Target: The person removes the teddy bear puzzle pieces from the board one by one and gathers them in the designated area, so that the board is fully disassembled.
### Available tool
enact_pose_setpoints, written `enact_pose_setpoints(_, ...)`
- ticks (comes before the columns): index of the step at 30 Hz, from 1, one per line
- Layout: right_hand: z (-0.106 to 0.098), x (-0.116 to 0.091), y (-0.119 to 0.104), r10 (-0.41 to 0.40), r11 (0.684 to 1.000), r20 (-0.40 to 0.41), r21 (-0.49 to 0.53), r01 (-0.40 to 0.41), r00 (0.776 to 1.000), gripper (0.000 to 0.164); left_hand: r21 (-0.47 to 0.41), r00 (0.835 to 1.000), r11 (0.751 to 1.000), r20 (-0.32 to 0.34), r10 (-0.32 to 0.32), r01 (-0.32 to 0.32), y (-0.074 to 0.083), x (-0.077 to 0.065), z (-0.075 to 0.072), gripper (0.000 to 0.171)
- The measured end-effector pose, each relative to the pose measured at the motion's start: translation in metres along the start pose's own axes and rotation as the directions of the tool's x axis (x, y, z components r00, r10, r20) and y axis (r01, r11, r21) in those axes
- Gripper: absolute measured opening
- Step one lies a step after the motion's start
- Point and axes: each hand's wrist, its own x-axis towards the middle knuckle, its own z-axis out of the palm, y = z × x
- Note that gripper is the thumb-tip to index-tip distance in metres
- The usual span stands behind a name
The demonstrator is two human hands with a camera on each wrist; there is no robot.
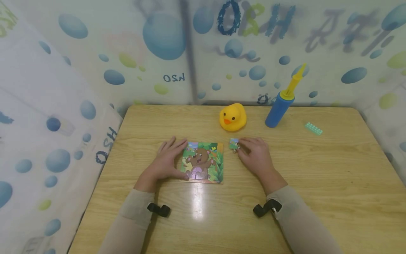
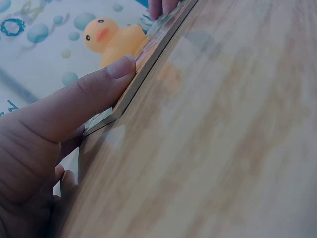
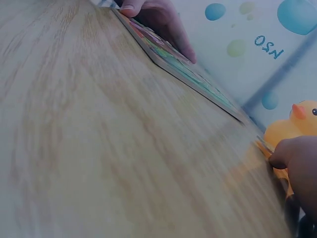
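A square jigsaw puzzle (image 1: pixel 203 165) with a brown cartoon bear lies flat on the table, its picture in a thin wooden tray. My left hand (image 1: pixel 166 160) is spread along the left side, thumb on the near left corner and forefinger by the far left corner. In the left wrist view, the thumb (image 2: pixel 99 89) rests on the tray's edge. To the right of the puzzle, my right hand (image 1: pixel 257 157) pinches a small puzzle piece (image 1: pixel 234 144) between thumb and fingers. The piece is apart from the tray, and the fingers partly cover it.
Behind the puzzle sits a yellow rubber duck (image 1: pixel 233 117). A blue hand pump (image 1: pixel 279 110) with a yellow top stands to its right, with a mint-green toy brick (image 1: pixel 313 128) farther right. A patterned wall covering (image 1: pixel 215 63) borders the wooden table (image 1: pixel 333 176) at the back.
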Motion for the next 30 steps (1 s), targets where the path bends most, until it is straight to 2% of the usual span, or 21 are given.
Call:
enact_pose_setpoints(10, 0.001, 0.0022, 0.0026, 0.028, 1.0, 0.015, 0.003, -0.028, 0.999, 0.035, 0.008, 1.0, 1.0, 0.002, 0.001, -0.001, 0.0002, 0.0007, 0.0001, 0.14)
enact_pose_setpoints(30, 0.0001, 0.0031, -0.0016, 0.133, 0.991, 0.093, 0.012, -0.134, 0.987, 0.037, -0.015, 1.0, 1.0, 0.001, 0.001, -0.001, 0.002, -0.0005, -0.001, 0.14)
